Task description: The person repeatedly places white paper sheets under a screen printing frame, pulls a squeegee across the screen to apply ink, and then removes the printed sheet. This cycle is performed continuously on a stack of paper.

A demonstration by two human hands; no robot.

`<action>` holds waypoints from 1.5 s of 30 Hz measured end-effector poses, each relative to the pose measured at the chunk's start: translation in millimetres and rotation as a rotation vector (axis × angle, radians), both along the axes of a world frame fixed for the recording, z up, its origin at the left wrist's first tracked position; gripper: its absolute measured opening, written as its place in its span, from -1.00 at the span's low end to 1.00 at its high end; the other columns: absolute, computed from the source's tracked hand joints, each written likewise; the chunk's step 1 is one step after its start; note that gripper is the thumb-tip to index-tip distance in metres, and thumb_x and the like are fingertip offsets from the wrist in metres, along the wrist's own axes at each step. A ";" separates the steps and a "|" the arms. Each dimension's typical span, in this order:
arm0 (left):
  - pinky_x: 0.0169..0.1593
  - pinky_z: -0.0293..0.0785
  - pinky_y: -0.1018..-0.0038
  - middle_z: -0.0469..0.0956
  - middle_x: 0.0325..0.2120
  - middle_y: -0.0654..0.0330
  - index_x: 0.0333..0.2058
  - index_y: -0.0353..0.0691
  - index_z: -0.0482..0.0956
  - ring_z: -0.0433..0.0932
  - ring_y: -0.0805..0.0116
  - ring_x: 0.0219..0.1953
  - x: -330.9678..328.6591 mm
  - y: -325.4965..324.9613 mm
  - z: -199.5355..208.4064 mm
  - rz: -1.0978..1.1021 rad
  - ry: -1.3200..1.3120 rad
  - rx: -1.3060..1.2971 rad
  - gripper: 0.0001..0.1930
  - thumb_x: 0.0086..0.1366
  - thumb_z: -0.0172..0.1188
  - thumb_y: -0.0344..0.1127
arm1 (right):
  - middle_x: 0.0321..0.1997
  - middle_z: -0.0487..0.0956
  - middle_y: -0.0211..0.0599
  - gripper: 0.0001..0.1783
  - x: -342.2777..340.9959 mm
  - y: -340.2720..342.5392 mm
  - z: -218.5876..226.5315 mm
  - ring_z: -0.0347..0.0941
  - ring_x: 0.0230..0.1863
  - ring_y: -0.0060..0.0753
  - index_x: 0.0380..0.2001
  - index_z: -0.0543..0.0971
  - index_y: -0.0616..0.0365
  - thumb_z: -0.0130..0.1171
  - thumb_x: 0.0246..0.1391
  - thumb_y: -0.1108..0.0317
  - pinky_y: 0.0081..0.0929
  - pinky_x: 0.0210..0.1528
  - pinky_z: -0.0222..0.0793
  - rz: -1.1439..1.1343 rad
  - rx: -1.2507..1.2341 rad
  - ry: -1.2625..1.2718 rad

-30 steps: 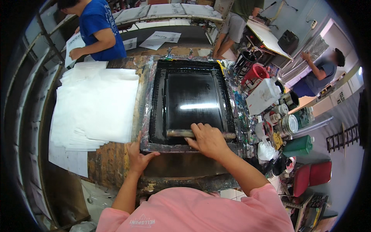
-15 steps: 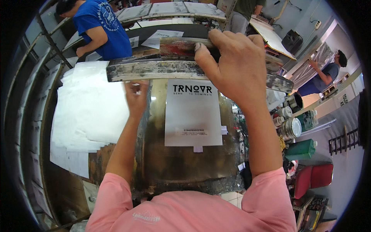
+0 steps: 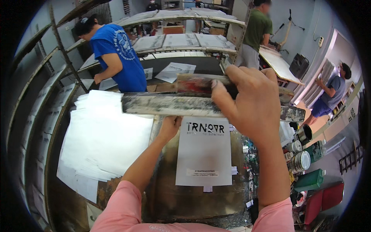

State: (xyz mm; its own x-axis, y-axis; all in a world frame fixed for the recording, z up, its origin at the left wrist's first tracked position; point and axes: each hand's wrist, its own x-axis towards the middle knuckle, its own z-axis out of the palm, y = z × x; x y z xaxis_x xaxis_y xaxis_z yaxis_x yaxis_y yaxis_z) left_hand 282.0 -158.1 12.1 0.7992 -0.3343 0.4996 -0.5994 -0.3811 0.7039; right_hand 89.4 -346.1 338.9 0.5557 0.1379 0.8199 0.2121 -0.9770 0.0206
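My right hand [image 3: 249, 102] is closed over the near bar of a raised, paint-stained screen-printing frame [image 3: 166, 105]. Its thumb presses against a red-stained wooden piece [image 3: 193, 84] lying along that bar. Below the frame, a pale sheet [image 3: 203, 156] with black printing lies on the brown, stained board [image 3: 162, 201]. My left hand [image 3: 170, 128] reaches under the bar to the sheet's far left corner, its fingers closed there. The frame partly hides the fingertips. Small tabs [image 3: 208, 189] stand at the sheet's near and right edges.
A thick stack of white sheets [image 3: 108, 139] lies left of the board. Paint tins [image 3: 300, 161] and a green jug [image 3: 310, 180] stand at the right. Racks holding sheets [image 3: 181, 41] fill the back. A person in blue [image 3: 119, 54] works at the far left; two others are at the right.
My left hand has moved right, from beside the stack to the printed sheet's far left corner. My right hand still holds the frame up. The view has tilted upward.
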 end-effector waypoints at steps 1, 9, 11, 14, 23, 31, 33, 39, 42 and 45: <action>-0.08 0.57 0.25 0.69 -0.21 -0.11 -0.02 -0.32 0.65 0.70 0.05 -0.16 -3.9 3.8 26.2 -0.027 0.150 0.009 -0.78 0.41 0.27 -0.40 | -0.55 0.59 -0.19 -0.58 1.5 -1.9 2.5 0.55 -0.42 -0.07 -0.57 0.59 0.14 0.28 0.13 0.01 -0.11 -0.13 0.26 0.014 0.002 -0.009; -0.40 0.42 0.54 0.56 -0.54 0.29 -0.23 -0.28 0.58 0.49 0.57 -0.49 -89.9 192.9 -16.1 0.429 0.186 -0.432 -0.82 0.57 0.16 -0.32 | -0.43 0.62 -0.14 -0.66 -36.2 19.0 -17.5 0.56 -0.29 -0.04 -0.44 0.60 0.15 0.29 0.12 0.06 -0.07 0.03 0.27 -0.021 -0.001 0.098; -0.40 0.42 0.55 0.56 -0.55 0.30 -0.24 -0.26 0.56 0.46 0.59 -0.51 -106.2 245.4 -25.6 0.585 0.152 -0.468 -0.81 0.58 0.15 -0.29 | -0.41 0.63 -0.17 -0.67 -38.0 19.7 -22.8 0.55 -0.28 -0.07 -0.42 0.61 0.15 0.29 0.12 0.08 -0.07 0.03 0.27 -0.021 -0.004 0.088; -0.39 0.45 0.53 0.59 -0.55 0.26 -0.24 -0.26 0.55 0.50 0.54 -0.52 -123.5 327.0 -27.1 0.777 0.077 -0.425 -0.80 0.57 0.16 -0.28 | -0.43 0.63 -0.18 -0.68 -38.6 21.1 -24.4 0.54 -0.29 -0.06 -0.43 0.61 0.16 0.29 0.12 0.09 -0.07 0.02 0.28 -0.005 -0.007 0.070; 0.44 0.28 -0.03 0.43 0.35 -0.22 0.46 -0.34 0.28 0.42 -0.12 0.38 -208.5 341.4 1.2 0.661 0.028 0.480 0.03 0.27 0.41 0.30 | -0.43 0.62 -0.14 -0.67 -45.4 25.6 -39.5 0.55 -0.28 -0.02 -0.45 0.59 0.18 0.26 0.15 0.10 -0.06 0.01 0.27 0.019 -0.027 0.040; 0.59 -0.29 -0.27 0.03 0.60 -0.11 0.54 -0.23 0.18 -0.07 -0.30 0.62 -237.7 123.6 -8.7 -0.212 -0.072 0.810 0.28 0.13 0.15 0.70 | -0.44 0.65 -0.12 -0.55 -22.1 12.9 -20.4 0.60 -0.29 -0.02 -0.47 0.63 0.16 0.18 0.24 -0.02 -0.05 -0.03 0.28 -0.006 -0.053 0.040; 0.59 -0.27 -0.28 0.06 0.58 -0.13 0.52 -0.26 0.22 -0.06 -0.31 0.61 -257.3 64.9 -11.0 -0.277 -0.048 0.739 0.29 0.10 0.17 0.70 | -0.43 0.66 -0.11 -0.55 -25.0 16.2 -31.1 0.60 -0.29 -0.02 -0.43 0.64 0.17 0.19 0.23 -0.04 -0.06 -0.05 0.30 0.011 -0.052 0.042; 0.59 -0.30 -0.30 0.12 0.56 -0.12 0.48 -0.30 0.30 -0.02 -0.32 0.59 -281.5 -34.3 -6.6 -0.430 -0.081 0.683 0.34 0.02 0.16 0.77 | -0.38 0.68 -0.05 -0.54 -19.8 8.6 -22.8 0.64 -0.28 0.04 -0.21 0.68 0.19 0.20 0.23 -0.05 -0.05 -0.06 0.34 0.001 -0.070 0.036; 0.59 -0.33 -0.31 0.12 0.56 -0.11 0.48 -0.29 0.30 0.00 -0.31 0.58 -287.2 -47.6 -4.3 -0.473 -0.073 0.711 0.35 0.02 0.12 0.79 | -0.60 0.59 -0.22 -0.54 -31.1 9.9 -6.2 0.52 -0.52 -0.22 -0.54 0.61 0.17 0.12 0.28 0.03 -0.09 -0.06 0.38 0.064 -0.044 0.110; 0.58 -0.35 -0.34 0.13 0.55 -0.10 0.48 -0.28 0.31 0.01 -0.29 0.58 -293.0 -44.7 -4.0 -0.502 -0.082 0.713 0.33 0.04 0.08 0.79 | -0.64 0.57 -0.24 -0.52 -16.1 7.2 -3.0 0.51 -0.56 -0.26 -0.61 0.61 0.16 0.13 0.28 0.05 -0.11 -0.08 0.39 0.004 -0.049 0.175</action>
